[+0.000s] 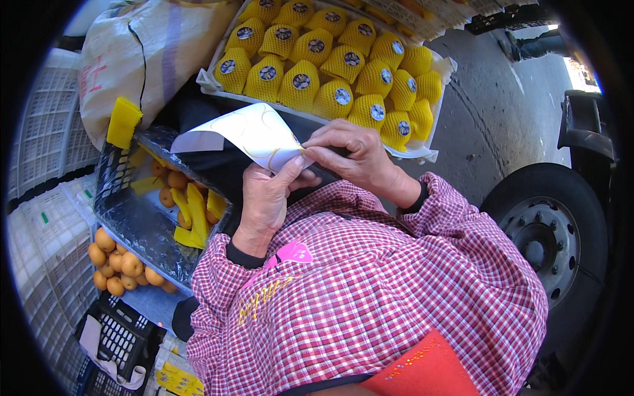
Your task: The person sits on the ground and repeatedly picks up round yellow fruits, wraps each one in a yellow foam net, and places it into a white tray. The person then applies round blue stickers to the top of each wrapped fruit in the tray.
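Observation:
A curled white sheet of round stickers (244, 129) is in front of me, with faint circle outlines on its glossy face. My left hand (267, 198) grips its near edge, thumb on top. At its right corner, the fingertips of my right hand (356, 155) are closed in a pinch; whether a loose sticker is between them is hidden. Just beyond my hands stands a white crate (444, 129) with rows of fruit in yellow foam nets (300, 82). Most of those netted fruits carry a round dark-and-white sticker.
On the left, a plastic-lined basket (142, 218) holds orange-brown round fruit and yellow foam nets (191, 211). More bare fruit (122, 264) lies beside it. A white woven sack (158, 53) and white crates (49, 244) stand around it. A vehicle wheel (545, 237) is at right.

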The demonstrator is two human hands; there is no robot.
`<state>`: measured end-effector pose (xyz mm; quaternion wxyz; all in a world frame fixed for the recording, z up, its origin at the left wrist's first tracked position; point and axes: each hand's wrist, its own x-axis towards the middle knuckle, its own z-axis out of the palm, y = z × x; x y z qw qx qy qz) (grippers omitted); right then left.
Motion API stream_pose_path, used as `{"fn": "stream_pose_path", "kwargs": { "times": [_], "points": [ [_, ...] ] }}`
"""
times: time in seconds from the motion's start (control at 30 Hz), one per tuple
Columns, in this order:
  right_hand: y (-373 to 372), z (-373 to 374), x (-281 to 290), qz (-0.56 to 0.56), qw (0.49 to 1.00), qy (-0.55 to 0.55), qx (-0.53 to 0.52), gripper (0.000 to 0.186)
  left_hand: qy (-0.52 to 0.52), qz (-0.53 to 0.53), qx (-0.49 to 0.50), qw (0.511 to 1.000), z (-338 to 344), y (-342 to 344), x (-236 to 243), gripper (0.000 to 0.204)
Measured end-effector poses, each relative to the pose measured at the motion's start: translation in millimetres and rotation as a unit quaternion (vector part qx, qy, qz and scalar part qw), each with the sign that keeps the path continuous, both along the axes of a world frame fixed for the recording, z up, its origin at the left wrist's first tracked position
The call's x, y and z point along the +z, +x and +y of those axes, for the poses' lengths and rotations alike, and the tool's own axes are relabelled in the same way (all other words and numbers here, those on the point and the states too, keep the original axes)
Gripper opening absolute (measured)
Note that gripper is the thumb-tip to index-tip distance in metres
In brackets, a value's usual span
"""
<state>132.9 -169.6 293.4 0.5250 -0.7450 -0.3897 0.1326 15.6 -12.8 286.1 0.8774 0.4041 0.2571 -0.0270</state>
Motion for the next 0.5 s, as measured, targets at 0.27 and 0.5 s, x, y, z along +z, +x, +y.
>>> {"fn": "stream_pose_path", "kwargs": {
  "times": [0.27,0.5],
  "points": [
    [49.6,-33.2,-32.9,0.239,0.967,-0.02,-0.087,0.018,0.02,0.078,0.001,0.997,-5.4,10.4,-1.2,0.024],
    [232.9,-173.1,-161.6,-0.087,0.842,-0.244,-0.474,0.032,0.05,0.13,0.017,0.99,-12.8,21.0,-7.5,0.024]
  ]
}}
